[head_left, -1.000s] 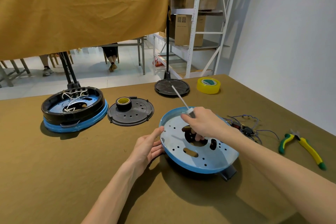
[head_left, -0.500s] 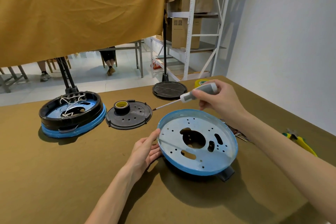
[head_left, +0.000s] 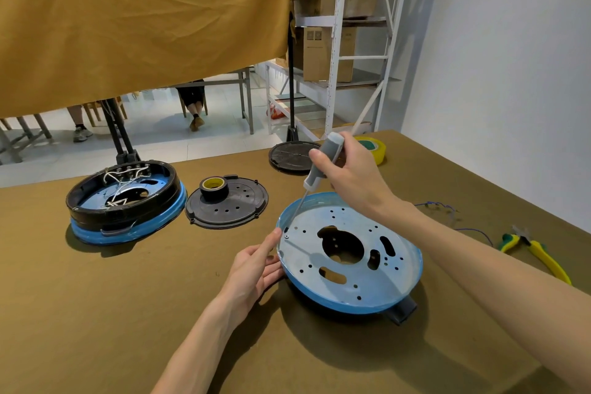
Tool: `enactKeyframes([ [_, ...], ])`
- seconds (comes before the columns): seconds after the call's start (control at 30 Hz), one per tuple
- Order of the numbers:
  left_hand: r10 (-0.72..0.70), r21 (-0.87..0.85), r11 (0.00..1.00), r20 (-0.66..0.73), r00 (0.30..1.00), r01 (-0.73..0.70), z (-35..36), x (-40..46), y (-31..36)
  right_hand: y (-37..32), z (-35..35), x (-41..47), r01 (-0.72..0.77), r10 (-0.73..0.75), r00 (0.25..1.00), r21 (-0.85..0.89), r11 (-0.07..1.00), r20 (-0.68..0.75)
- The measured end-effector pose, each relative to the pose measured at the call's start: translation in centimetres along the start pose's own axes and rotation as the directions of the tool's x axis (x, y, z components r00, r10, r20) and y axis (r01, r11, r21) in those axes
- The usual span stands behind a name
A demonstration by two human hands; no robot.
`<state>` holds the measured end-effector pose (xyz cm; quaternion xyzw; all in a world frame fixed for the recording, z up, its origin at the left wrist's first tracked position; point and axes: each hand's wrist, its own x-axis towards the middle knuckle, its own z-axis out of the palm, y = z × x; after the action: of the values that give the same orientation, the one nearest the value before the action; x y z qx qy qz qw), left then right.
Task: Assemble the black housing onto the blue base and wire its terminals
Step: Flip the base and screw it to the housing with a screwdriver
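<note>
A blue base [head_left: 396,275] lies tilted in front of me, its perforated metal plate facing up, with a black part showing beneath its near right edge. My right hand [head_left: 348,176] grips a grey screwdriver [head_left: 323,163], whose tip meets a hole near the plate's left rim. A small screw [head_left: 287,236] sits just beside the tip. My left hand [head_left: 256,269] rests against the base's left rim with fingers extended. At the left stands an assembled unit [head_left: 124,201], a black housing on a blue base with white wires inside.
A black perforated cover [head_left: 230,205] carries a roll of black tape [head_left: 213,189]. Another black disc [head_left: 292,155] and yellow tape [head_left: 374,149] lie at the back. Loose wires [head_left: 447,209] and yellow-green pliers [head_left: 537,253] are at the right. Shelving stands behind the table.
My right hand lifted the screwdriver out of the centre hole, swung it round, and now holds it tip-down at the left rim. My left hand stays at the rim.
</note>
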<state>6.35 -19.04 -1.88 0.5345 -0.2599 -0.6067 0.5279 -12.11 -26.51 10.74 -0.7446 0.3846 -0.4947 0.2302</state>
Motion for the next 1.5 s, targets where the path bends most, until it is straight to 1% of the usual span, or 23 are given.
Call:
enactKeyframes([
  [0.2, 0.0, -0.007, 1.0, -0.003, 1.0, 0.0, 0.1, -0.2, 0.2, 0.4, 0.5, 0.0, 0.023, -0.022, 0.999, -0.022, 0.999, 0.037],
  [0.47, -0.005, 0.009, 1.0, -0.002, 1.0, 0.005, 0.1, -0.2, 0.1, 0.4, 0.5, 0.1, 0.034, -0.033, 0.999, -0.017, 0.999, 0.017],
  [0.73, 0.005, 0.015, 1.0, -0.004, 1.0, -0.005, 0.1, -0.3, 0.2, 0.3, 0.5, 0.1, 0.029, -0.028, 0.999, -0.022, 0.999, 0.037],
  [0.93, 0.001, 0.0, 1.0, -0.004, 1.0, -0.001, 0.1, -0.5, 0.3, -0.3, 0.5, 0.5, 0.052, -0.047, 0.996, -0.064, 0.997, 0.08],
  [1.07, -0.012, -0.019, 1.0, 0.01, 1.0, 0.012, 0.1, -0.7, 0.5, -1.1, 0.0, 1.4, 0.103, -0.083, 0.977, -0.095, 0.99, 0.196],
  [1.17, -0.015, -0.009, 1.0, 0.002, 1.0, 0.015, 0.1, -0.7, 0.5, -1.8, -0.5, 2.0, 0.093, -0.048, 0.942, -0.12, 0.988, 0.331],
  [1.27, -0.017, 0.008, 1.0, -0.011, 1.0, 0.017, 0.1, -0.6, 0.5, -2.8, -0.9, 2.6, 0.145, -0.066, 0.904, -0.159, 0.977, 0.422],
  [1.37, -0.015, 0.022, 1.0, -0.015, 1.0, 0.015, 0.1, -0.6, 0.5, -4.1, -0.8, 3.2, 0.203, -0.045, 0.865, -0.266, 0.942, 0.5],
  [1.5, -0.013, 0.017, 1.0, -0.035, 0.999, 0.014, 0.3, -0.7, 0.5, -6.4, -1.3, 4.5, 0.253, 0.061, 0.79, -0.416, 0.874, 0.61],
])
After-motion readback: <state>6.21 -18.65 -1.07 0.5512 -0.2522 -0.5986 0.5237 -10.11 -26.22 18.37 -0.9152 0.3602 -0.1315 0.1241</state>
